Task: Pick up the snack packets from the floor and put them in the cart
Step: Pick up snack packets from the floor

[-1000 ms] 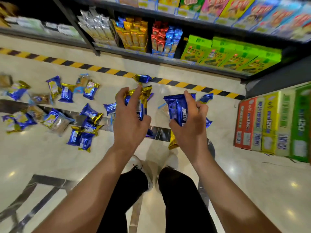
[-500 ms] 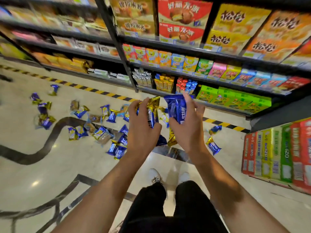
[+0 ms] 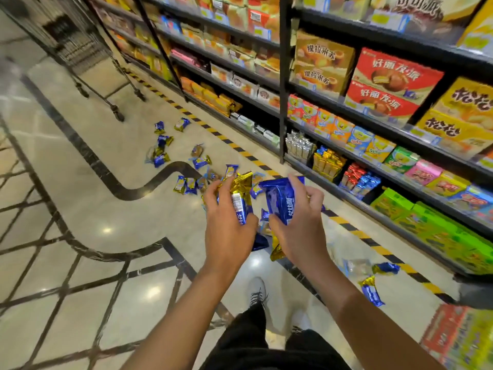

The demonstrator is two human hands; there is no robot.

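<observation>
Left hand: fingers curled round a bunch of crinkly foil packets, gold crimped ends up, blue printed faces toward the palm; held in the air in front of the body.
Right hand: fingers and thumb clenched on a glossy blue packet, flat pillow shape with a serrated top seam; a gold foil end pokes out below the palm.
Hands: close together, side by side, packets nearly touching.
Loose packets on floor: small blue-and-gold wrappers scattered in clusters beyond the hands, more farther off near the striped tape; shiny, creased.
Packets at right: a blue-and-gold one and a clear-looking wrapper beside the right forearm, near the shelf base.
Cart: dark wire-mesh basket on thin metal legs with castors, upper left, well apart from the hands.
Floor: polished pale stone, reflective, dark veined inlay in curves and a lattice.
Hazard tape: yellow-black stripe along the shelf foot.
Shelving: dark metal racks, stacked cardboard snack boxes, red, yellow, green.
Person: black trousers, white laced shoes.
</observation>
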